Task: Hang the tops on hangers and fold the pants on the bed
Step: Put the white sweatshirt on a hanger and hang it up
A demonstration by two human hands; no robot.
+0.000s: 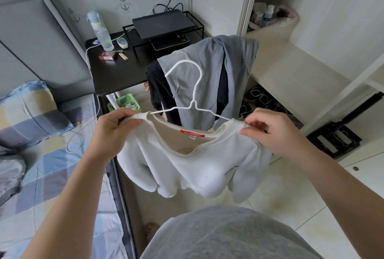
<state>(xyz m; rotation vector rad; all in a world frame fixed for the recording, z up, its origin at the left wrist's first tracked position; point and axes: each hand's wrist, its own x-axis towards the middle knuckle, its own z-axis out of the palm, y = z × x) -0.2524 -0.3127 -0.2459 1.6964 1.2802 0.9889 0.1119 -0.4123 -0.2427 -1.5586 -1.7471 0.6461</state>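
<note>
On hanger point(194, 92), white top point(187, 165) pinched by left grip point(113, 132) and right grip point(272, 132); grey garment point(209, 67) behind

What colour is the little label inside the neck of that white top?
Red label with pale lettering, seen best in the head view.

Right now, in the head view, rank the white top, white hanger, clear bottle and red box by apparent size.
1. white top
2. white hanger
3. clear bottle
4. red box
Top and hanger are nearer the camera, which inflates them.
</note>
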